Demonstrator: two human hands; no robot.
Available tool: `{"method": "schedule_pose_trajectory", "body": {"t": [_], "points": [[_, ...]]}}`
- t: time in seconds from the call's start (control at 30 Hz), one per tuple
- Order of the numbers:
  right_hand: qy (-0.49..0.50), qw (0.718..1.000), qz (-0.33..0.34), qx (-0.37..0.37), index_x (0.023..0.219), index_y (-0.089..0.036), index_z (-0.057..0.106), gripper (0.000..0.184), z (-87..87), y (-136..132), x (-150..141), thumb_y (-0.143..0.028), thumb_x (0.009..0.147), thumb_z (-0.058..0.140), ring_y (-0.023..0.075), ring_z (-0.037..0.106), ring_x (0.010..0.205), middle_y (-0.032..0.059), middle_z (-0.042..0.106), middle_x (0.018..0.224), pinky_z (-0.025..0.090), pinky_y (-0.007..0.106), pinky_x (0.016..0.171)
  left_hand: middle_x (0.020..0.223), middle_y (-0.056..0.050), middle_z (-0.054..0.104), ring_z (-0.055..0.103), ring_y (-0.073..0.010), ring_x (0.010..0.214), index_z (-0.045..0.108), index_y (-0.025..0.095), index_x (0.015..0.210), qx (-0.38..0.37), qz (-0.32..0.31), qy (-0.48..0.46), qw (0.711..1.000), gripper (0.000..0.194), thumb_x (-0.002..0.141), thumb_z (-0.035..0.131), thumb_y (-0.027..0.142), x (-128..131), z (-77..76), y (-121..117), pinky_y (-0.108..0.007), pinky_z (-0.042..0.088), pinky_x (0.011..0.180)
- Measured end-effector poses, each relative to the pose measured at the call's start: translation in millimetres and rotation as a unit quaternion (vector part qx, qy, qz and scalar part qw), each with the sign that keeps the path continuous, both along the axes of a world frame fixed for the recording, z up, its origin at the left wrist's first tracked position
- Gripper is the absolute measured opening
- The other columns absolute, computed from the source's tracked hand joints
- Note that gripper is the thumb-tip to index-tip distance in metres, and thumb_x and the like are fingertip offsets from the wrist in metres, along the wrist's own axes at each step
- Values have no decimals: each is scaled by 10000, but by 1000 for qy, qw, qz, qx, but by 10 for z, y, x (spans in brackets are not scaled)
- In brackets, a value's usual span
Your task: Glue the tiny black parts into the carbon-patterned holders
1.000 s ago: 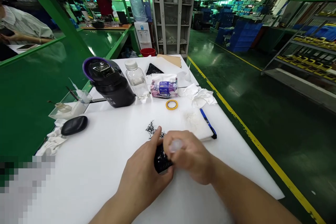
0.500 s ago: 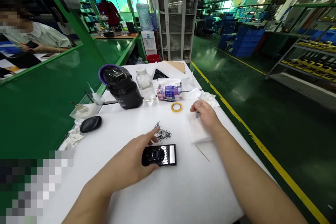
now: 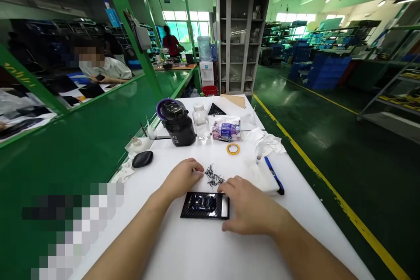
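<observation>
A black rectangular panel point(image 3: 204, 205) with a glossy raised car-like shape and a pale strip at its right end lies flat on the white table. My right hand point(image 3: 247, 205) spans that right end, thumb and fingers apart; contact with the edge is hard to tell. Beyond the panel's upper left corner is my left hand point(image 3: 184, 178), its fingers loosely bent with a gap to the thumb and nothing visible between them. Its fingertips are close to a small heap of thin black slivers point(image 3: 214, 177). A blue pen point(image 3: 274, 175) rests on a folded white cloth point(image 3: 259, 174) right of my right hand.
Behind the heap are a yellow tape roll point(image 3: 233, 148), a tissue pack point(image 3: 226, 129), a clear bottle point(image 3: 201, 122) and a large black flask point(image 3: 177, 123). At left lie a black oval case point(image 3: 142, 159) and a small tray point(image 3: 138, 145). A person point(image 3: 101, 68) sits beyond the green partition.
My left hand has come off the panel toward its far left side. My right hand has moved from the cloth to the panel's right end, and the pen now shows. The view has shifted.
</observation>
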State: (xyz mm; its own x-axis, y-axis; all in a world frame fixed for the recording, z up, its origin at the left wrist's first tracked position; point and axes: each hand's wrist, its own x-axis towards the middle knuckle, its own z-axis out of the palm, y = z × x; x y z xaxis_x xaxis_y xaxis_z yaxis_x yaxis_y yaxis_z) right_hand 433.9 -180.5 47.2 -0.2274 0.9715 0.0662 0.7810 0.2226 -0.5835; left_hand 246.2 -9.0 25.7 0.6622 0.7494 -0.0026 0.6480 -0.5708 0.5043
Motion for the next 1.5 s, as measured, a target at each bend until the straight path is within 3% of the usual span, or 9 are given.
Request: {"method": "schedule_pose_trajectory", "body": {"t": [0.23, 0.43, 0.5, 0.6, 0.67, 0.8, 1.07, 1.2, 1.5], "points": [[-36, 999, 2, -13, 1142, -208, 577, 482, -67, 19, -109, -262, 684, 720, 260, 528, 1007, 79, 590, 1100, 463, 387, 869, 911, -52, 663, 587, -226, 912, 670, 219, 798, 28, -98, -32, 994, 227, 881, 492, 333, 35, -5, 53, -346, 468, 842], [26, 999, 30, -2, 1192, -229, 572, 605, -168, 72, -264, -398, 658, 802, 273, 526, 1057, 73, 592, 1135, 431, 412, 936, 908, -50, 649, 582, -221, 877, 611, 221, 825, 23, -85, -44, 995, 245, 924, 411, 323, -131, 89, 26, -347, 467, 783], [94, 995, -2, 12, 1139, -221, 592, 485, -161, 102, -259, -365, 709, 766, 248, 539, 1033, 63, 597, 1101, 435, 382, 918, 903, -37, 640, 580, -210, 855, 583, 226, 838, 5, -65, -56, 996, 244, 939, 390, 336, -175, 176, -73, -334, 469, 753], [227, 966, -119, 15, 948, -197, 602, 143, -119, 153, -221, -275, 830, 625, 186, 549, 853, 32, 598, 911, 452, 324, 781, 836, -6, 616, 560, -182, 762, 530, 232, 812, -24, -54, -74, 995, 225, 950, 388, 339, -158, 334, -324, -305, 454, 682], [319, 932, -168, -23, 897, -191, 589, 98, -107, 180, -206, -284, 875, 567, 165, 521, 760, 14, 575, 815, 441, 309, 706, 804, 9, 598, 545, -167, 722, 503, 234, 799, -26, -71, -80, 994, 192, 945, 398, 303, -103, 411, -507, -289, 440, 654], [424, 888, -152, -95, 887, -179, 595, 102, -147, 197, -214, -274, 863, 569, 149, 489, 706, -4, 544, 759, 424, 294, 653, 821, -9, 588, 545, -176, 742, 484, 231, 798, 32, -100, -93, 990, 133, 905, 405, 220, -3, 432, -714, -289, 432, 652], [457, 871, -150, -97, 826, -177, 603, 135, -202, 222, -199, -310, 847, 595, 135, 483, 672, -9, 542, 735, 423, 278, 639, 817, -13, 578, 521, -177, 740, 474, 229, 790, 35, -116, -85, 989, 124, 896, 414, 202, 11, 351, -664, -311, 437, 683], [443, 880, -146, -92, 783, -173, 585, 115, -192, 226, -202, -274, 839, 592, 122, 455, 643, -27, 515, 681, 398, 269, 623, 803, -11, 567, 512, -177, 746, 476, 225, 787, 30, -117, -88, 989, 113, 884, 425, 195, 29, 336, -686, -323, 439, 693], [428, 885, -166, -82, 741, -170, 558, 114, -149, 212, -229, -245, 824, 580, 110, 413, 620, -36, 495, 661, 340, 250, 564, 810, 7, 543, 509, -154, 746, 480, 225, 812, -55, -99, -149, 982, 96, 895, 444, 193, 79, 312, -721, -287, 433, 655]]}}
